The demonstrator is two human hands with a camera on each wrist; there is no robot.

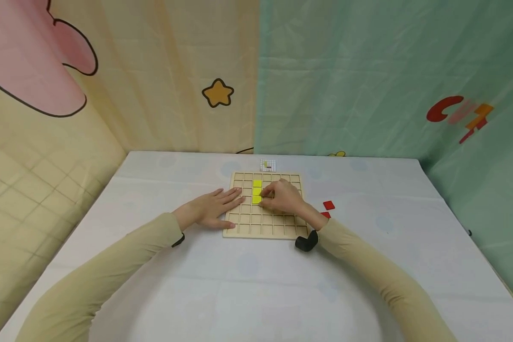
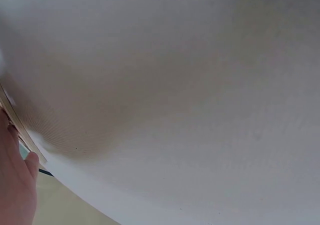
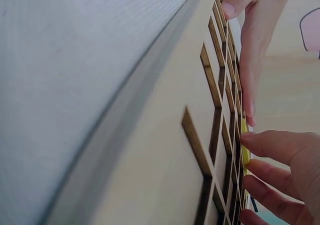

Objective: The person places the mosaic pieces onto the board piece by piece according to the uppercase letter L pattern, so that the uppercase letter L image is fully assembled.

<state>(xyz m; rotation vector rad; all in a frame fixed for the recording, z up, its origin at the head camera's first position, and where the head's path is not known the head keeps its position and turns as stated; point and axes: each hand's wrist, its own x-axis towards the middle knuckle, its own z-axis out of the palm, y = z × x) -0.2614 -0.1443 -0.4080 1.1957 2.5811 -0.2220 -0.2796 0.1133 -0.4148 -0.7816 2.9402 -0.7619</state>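
Observation:
A square wooden grid board (image 1: pixel 256 231) lies on the table, with a column of yellow square tiles (image 1: pixel 257 183) in its upper middle cells. My left hand (image 1: pixel 211 209) rests on the board's left side, fingers spread; its thumb lies by the near left corner. At the lowest yellow tile (image 1: pixel 255 200), my right hand (image 1: pixel 282 195) pinches with thumb and index finger. The right wrist view shows those fingertips at the edges of the yellow tile (image 3: pixel 245 152). In the left wrist view only part of the left hand (image 2: pixel 17 190) and the board's edge (image 2: pixel 22 130) appear.
Two red tiles (image 1: pixel 328 205) lie right of the board, one partly hidden by the right wrist. A small printed grid card (image 1: pixel 267 165) sits just beyond the board's far edge. Curtains (image 1: pixel 175 95) stand behind the white-covered table (image 1: pixel 248 294).

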